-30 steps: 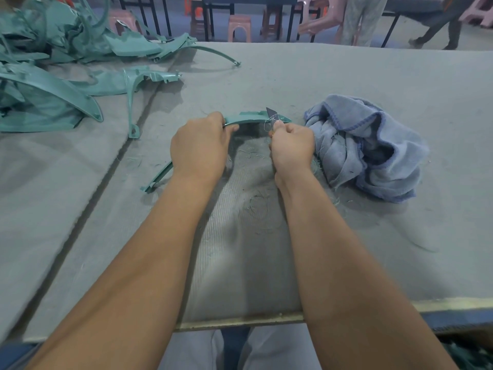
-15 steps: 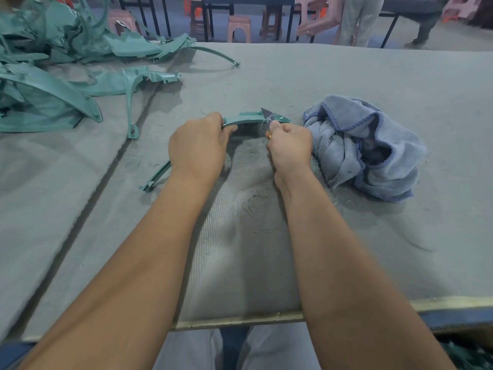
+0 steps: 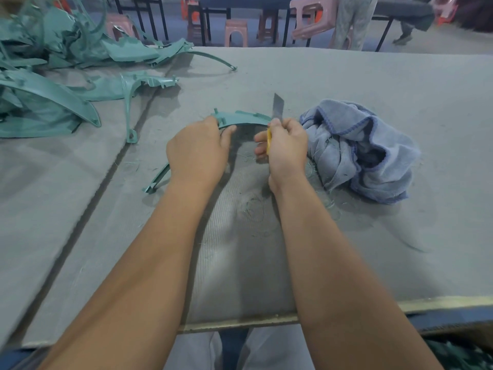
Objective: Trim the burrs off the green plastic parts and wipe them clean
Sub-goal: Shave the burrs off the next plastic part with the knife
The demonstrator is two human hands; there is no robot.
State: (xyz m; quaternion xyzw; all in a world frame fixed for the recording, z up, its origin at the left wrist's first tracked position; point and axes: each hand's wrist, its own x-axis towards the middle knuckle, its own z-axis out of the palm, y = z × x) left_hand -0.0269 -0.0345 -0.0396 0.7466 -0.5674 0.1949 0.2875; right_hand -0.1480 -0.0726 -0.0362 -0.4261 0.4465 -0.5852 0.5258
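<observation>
Head view shows the left hand (image 3: 198,153) gripping a curved green plastic strip (image 3: 241,117) on the grey felt table (image 3: 346,76), while the right hand (image 3: 286,148) is curled around a yellow-handled utility knife (image 3: 277,109), blade up at the strip's far end. Judging from this, a slip could gouge the part or reach the left fingers. The blue cloth (image 3: 357,148) lies just beside.

Grey table (image 3: 346,76) bears green parts (image 3: 48,102), blue cloth (image 3: 373,156).
</observation>
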